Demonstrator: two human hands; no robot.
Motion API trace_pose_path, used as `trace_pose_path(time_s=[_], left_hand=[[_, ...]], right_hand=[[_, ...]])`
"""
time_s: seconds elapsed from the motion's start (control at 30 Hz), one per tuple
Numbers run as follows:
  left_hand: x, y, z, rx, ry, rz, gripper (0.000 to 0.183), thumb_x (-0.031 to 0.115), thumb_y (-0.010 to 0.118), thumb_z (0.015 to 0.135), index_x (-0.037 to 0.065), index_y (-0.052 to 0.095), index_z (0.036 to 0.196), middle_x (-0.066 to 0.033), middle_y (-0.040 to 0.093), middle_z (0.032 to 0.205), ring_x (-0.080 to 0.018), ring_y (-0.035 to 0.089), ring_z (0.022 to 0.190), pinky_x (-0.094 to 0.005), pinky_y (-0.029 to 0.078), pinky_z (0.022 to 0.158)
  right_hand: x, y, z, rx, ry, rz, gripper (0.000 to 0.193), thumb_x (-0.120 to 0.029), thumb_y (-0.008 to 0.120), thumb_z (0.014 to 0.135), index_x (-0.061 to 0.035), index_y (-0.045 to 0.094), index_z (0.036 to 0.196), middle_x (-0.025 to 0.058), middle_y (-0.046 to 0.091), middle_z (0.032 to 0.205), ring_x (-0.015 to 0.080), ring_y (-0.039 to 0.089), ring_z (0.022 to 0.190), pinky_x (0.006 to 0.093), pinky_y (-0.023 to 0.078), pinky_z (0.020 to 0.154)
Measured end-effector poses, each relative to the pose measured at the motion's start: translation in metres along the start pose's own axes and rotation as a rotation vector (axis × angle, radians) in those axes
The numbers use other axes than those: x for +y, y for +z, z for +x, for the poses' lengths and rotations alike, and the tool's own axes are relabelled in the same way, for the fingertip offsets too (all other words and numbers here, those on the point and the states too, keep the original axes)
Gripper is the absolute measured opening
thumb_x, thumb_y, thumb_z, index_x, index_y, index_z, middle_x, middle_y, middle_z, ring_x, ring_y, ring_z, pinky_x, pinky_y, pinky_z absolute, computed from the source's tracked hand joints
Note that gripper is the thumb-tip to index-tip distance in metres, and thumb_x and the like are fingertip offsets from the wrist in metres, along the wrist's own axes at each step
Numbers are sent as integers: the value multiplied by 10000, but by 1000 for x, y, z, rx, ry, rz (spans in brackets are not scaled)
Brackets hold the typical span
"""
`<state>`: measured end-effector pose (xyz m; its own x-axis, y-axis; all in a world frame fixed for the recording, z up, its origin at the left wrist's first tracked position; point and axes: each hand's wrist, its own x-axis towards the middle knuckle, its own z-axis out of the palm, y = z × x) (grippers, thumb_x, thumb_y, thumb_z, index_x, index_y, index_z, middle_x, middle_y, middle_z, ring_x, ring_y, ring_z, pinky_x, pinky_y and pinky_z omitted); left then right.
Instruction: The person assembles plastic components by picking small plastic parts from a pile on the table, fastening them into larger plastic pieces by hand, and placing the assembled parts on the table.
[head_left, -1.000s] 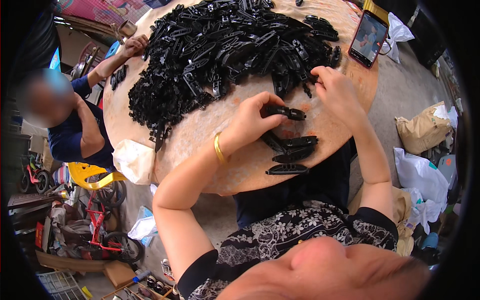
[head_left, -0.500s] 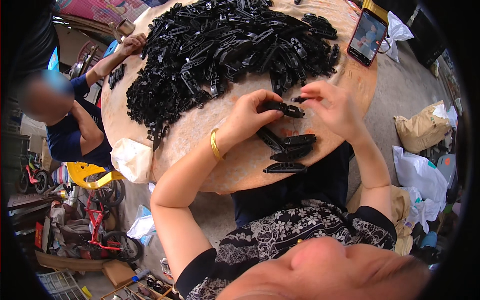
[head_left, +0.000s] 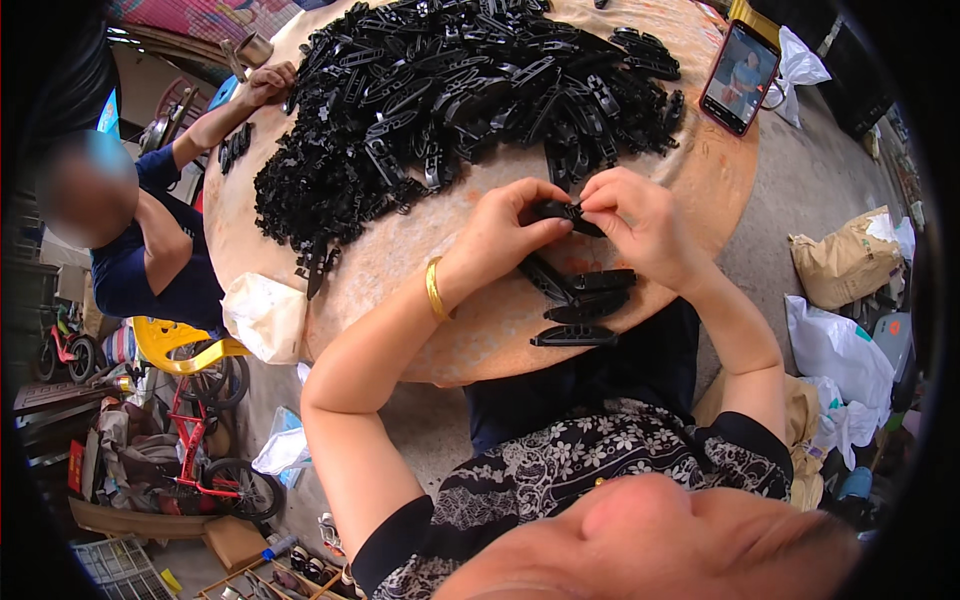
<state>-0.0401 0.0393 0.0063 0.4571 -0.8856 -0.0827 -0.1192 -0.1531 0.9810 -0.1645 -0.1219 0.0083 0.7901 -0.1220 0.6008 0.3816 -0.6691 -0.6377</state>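
My left hand [head_left: 500, 228] is closed around a long black plastic part [head_left: 558, 210], holding it just above the table with thumb and fingers. My right hand [head_left: 640, 225] meets it at the part's right end, thumb and fingertips pinched there. A small black piece seen between these fingers earlier is now mostly hidden. Nearer the table edge, below both hands, lie several similar curved black parts [head_left: 575, 336]. Beyond my hands rises a large heap of long black parts [head_left: 480, 85], with a mound of small black pieces [head_left: 310, 195] on its left side.
The round table [head_left: 400, 320] has a tan cover. A phone [head_left: 740, 78] stands at its far right. Across at the left sits another person [head_left: 160, 245], one hand by the heap. A white bag [head_left: 265, 318] hangs at the left edge; sacks [head_left: 845, 258] stand on the floor to the right.
My right hand has moved left and brought its small black piece against the part in my left hand. The left hand has barely shifted.
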Motion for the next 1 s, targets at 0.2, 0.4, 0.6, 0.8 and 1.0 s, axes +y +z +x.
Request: trace_pose_path(time_s=[0.2, 0.4, 0.6, 0.8, 1.0], left_hand=[[-8, 0, 2, 3, 17, -7, 270, 102, 693, 807, -6, 596, 1035, -35, 663, 824, -70, 597, 739, -227, 497, 684], [-3, 2, 1, 27, -3, -31, 273, 88, 690, 807, -16, 593, 1040, -43, 667, 839, -73, 612, 769, -220, 501, 690], [1, 1, 1, 1, -41, -109, 270, 68, 667, 829, -6, 577, 1073, -45, 663, 888, -88, 621, 786, -228, 515, 712], [0, 1, 0, -67, 11, -371, 356, 75, 621, 876, 19, 485, 1200, -48, 596, 1009, -121, 607, 900, -260, 527, 769], [11, 7, -5, -115, -106, -701, 355, 186, 496, 963, 49, 404, 1278, -54, 550, 1066, -125, 603, 859, -296, 547, 705]], right_hand=[[3, 0, 1, 66, -21, 45, 126, 59, 641, 751, -3, 604, 854, 112, 618, 906, 252, 622, 796, 313, 509, 690], [-1, 0, -5, 3, -47, 21, 125, 61, 644, 741, 2, 640, 851, 110, 623, 914, 239, 630, 809, 298, 515, 688], [1, -1, -5, 13, -62, 48, 122, 75, 644, 737, 12, 644, 842, 108, 625, 930, 216, 631, 795, 280, 519, 676], [-1, -6, -6, -2, 171, 374, 111, 83, 642, 763, 20, 649, 854, 99, 630, 932, 168, 625, 826, 258, 516, 697], [-4, -7, -3, -3, -43, 245, 149, 105, 625, 752, 15, 656, 866, 109, 633, 946, 201, 625, 850, 274, 515, 736]])
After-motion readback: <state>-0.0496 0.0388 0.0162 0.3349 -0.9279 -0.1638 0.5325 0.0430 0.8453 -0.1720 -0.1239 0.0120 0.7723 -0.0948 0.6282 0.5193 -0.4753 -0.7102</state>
